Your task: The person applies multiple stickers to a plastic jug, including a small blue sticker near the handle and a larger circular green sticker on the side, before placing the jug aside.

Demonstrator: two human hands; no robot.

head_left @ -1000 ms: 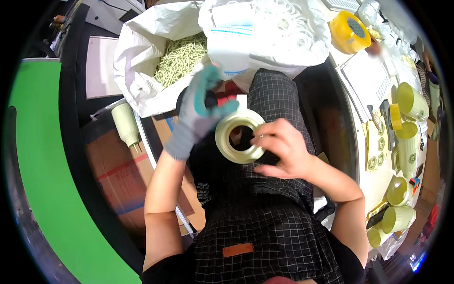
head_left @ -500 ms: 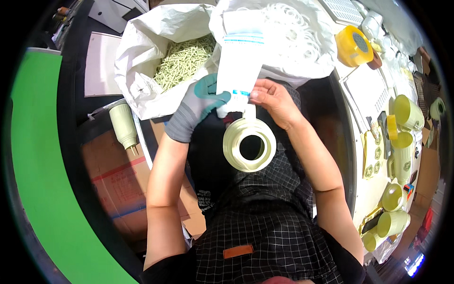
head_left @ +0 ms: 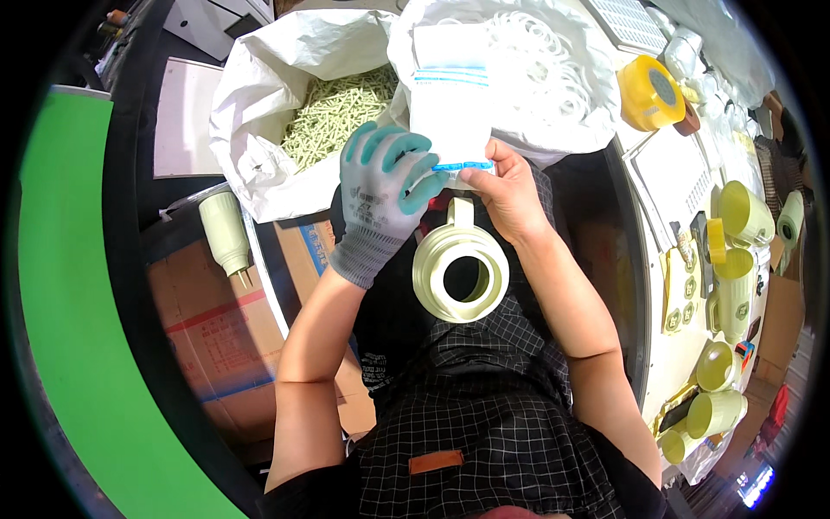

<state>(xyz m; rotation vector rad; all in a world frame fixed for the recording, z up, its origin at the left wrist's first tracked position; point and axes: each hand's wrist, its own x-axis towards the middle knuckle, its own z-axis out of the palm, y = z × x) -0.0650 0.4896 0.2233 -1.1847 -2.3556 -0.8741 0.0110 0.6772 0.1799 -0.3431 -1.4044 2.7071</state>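
A white plastic bag [head_left: 451, 112] with blue stripes stretches from the sack of rings toward me. My right hand [head_left: 512, 190], bare, pinches its near right corner between thumb and fingers. My left hand [head_left: 380, 177] wears a grey glove with teal fingertips. Its thumb and forefinger close at the bag's near left corner, while the other fingers spread upward. Just below the hands, over my lap, sits a pale green pot body [head_left: 424, 281] with a round opening toward me. Its handle points away, toward the bag. What supports the pot is hidden.
One white sack [head_left: 251, 112] holds pale green sticks [head_left: 337, 108]; another holds white rings [head_left: 553, 78]. A table at right carries a yellow tape roll [head_left: 650, 93], papers and several green cups [head_left: 718, 413]. At left stand a green bottle-shaped part [head_left: 223, 232] and cardboard boxes [head_left: 216, 337].
My left hand has turned and lifted its fingers off the bag's side, moving to its near corner. The bag's striped near edge now lies flatter. The pot has shifted slightly toward me.
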